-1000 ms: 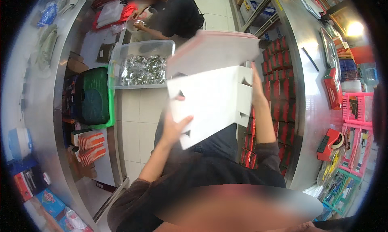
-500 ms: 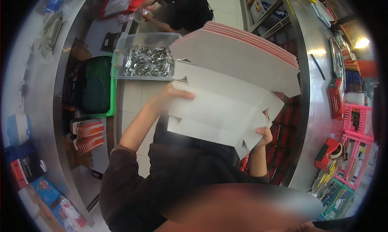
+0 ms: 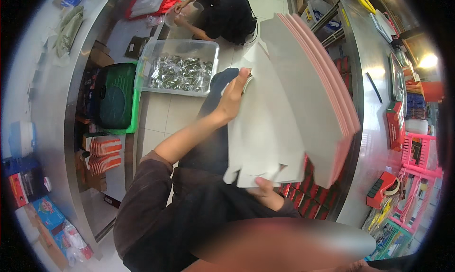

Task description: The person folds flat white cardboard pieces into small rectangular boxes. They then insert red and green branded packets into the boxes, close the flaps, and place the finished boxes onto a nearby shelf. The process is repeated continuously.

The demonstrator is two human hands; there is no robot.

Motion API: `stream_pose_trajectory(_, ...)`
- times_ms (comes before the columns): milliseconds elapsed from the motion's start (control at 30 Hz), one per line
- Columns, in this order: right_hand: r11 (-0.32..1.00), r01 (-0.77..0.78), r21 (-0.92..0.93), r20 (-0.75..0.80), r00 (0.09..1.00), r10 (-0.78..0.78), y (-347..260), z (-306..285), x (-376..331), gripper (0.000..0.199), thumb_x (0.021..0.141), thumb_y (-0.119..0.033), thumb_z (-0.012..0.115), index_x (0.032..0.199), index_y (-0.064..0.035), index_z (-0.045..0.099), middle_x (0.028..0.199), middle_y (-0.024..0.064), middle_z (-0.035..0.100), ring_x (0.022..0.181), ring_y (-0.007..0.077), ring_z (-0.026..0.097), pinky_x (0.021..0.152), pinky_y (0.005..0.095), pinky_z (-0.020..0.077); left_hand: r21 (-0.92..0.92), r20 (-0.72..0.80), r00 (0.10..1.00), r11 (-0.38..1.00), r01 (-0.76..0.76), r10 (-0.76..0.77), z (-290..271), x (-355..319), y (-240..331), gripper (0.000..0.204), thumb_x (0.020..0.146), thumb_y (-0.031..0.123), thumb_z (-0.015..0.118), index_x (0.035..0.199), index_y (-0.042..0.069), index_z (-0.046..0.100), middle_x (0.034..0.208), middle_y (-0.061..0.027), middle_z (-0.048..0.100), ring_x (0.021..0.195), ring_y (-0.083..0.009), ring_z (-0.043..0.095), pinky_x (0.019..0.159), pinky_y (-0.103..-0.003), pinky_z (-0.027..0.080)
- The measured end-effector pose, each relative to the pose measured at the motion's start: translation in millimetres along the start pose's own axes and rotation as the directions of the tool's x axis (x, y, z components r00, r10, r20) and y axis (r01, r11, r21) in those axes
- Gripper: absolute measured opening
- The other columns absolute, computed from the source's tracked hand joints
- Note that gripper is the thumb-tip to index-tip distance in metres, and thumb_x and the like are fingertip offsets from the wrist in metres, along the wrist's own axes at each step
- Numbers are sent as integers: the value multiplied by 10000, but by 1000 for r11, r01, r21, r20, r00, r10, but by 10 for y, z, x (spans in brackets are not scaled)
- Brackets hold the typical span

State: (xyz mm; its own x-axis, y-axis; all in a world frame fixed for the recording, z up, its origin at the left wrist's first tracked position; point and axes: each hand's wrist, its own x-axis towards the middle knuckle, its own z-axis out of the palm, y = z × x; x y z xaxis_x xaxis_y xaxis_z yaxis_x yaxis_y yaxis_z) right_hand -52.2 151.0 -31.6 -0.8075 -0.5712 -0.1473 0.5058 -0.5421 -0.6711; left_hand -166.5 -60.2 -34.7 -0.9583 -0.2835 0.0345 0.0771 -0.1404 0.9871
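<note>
Head view: the card point(image 3: 268, 125) is held at its left edge by the left hand point(image 3: 231, 99), lower edge by the right hand point(image 3: 265, 195), seemingly for steadiness.

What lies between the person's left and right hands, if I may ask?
In the head view, a white card with cut flaps spans from the left hand to the right hand.

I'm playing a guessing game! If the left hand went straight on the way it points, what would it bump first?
Probably the white card in its own grip: the left hand points up along it. Past that, maybe the pink-edged stack, but depth is unclear.
</note>
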Motion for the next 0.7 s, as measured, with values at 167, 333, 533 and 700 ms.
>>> stream_pose_trajectory(167,977,208,37,-129,971,-202,18,-133,265,705,647,-160,555,1308,40,416,1145,218,574,1025,378,610,862,484,534,-22,-217,972,996,81,-84,-2,-62,-74,777,971,703,168,1097,37,548,996,-57,522,960,-172,480,934,-268,351)
stream_pose_trajectory(333,913,384,139,-190,915,-356,-521,-606,455,729,630,-180,540,1306,67,424,1151,251,578,1006,408,625,810,512,565,-503,128,918,773,386,-375,-469,25,155,994,900,794,139,1363,-23,463,1298,-191,493,1214,-280,509,1047,-385,404)
stream_pose_trajectory(533,944,161,287,-122,984,-131,-663,-1151,484,657,634,-191,521,1190,159,490,1103,294,614,924,402,651,840,451,561,-746,606,767,185,640,-212,-815,58,-360,777,973,658,274,1297,-4,521,1156,-220,614,1176,-377,566,1014,-524,469)
stream_pose_trajectory(700,964,186,190,-211,967,-145,-528,-1399,316,649,642,-192,516,1190,155,488,1101,292,612,925,403,649,826,452,566,-566,659,685,396,723,-309,-731,5,-516,445,1001,396,399,1119,27,620,967,-113,696,889,-257,699,820,-395,588)
